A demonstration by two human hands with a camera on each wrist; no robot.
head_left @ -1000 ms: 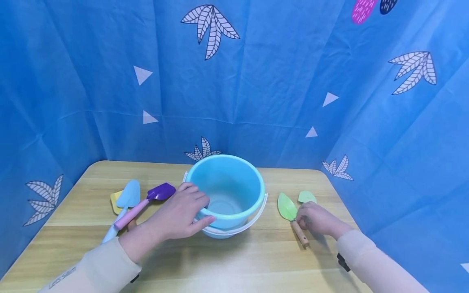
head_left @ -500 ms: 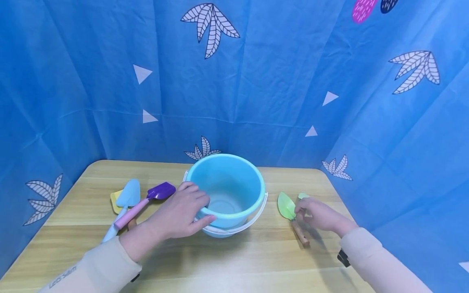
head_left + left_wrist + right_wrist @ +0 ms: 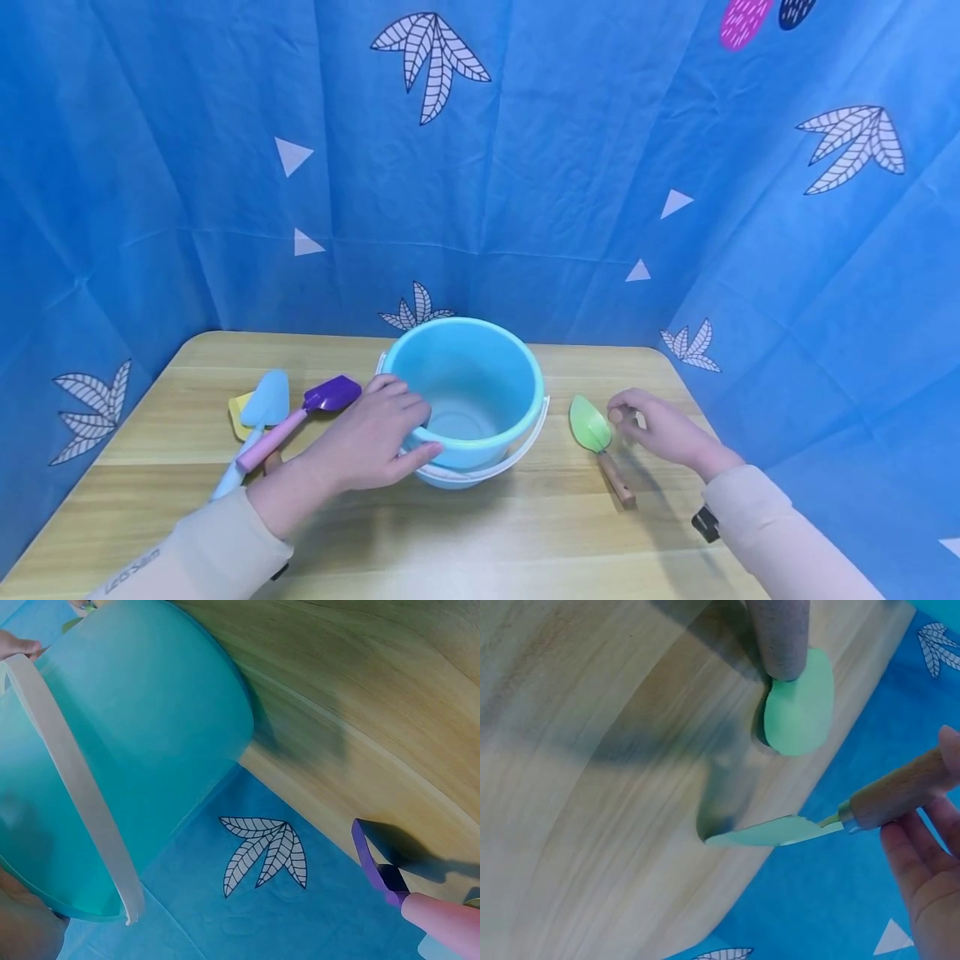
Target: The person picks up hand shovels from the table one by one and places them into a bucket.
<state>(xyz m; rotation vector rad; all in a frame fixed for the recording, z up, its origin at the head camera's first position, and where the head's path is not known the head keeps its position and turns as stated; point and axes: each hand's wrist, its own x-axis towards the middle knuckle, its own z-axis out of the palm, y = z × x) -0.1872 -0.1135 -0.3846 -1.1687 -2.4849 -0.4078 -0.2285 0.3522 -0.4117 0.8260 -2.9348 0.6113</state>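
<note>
In the head view my left hand (image 3: 382,433) grips the left rim of a light-blue bucket (image 3: 453,450), fingers over the edge and thumb outside. The bucket's white handle (image 3: 75,765) hangs down its side in the left wrist view. My right hand (image 3: 930,877) pinches the wooden grip of a green hand trowel (image 3: 772,831), whose blade is tilted close to the tabletop; whether its tip touches cannot be told. From the head view that trowel is hidden by my right hand (image 3: 660,425). A second green trowel (image 3: 590,425) with a wooden handle lies between that hand and the bucket.
Left of the bucket lie a purple shovel (image 3: 332,392) with a pink handle, a light-blue trowel (image 3: 266,400) and a yellow tool (image 3: 238,410) partly under it. A blue patterned curtain (image 3: 480,167) stands behind and beside the wooden table (image 3: 480,550).
My right hand has risen slightly and shifted a little right, and the green blade beyond it has gone out of sight in the head view. My left hand and the bucket stay put.
</note>
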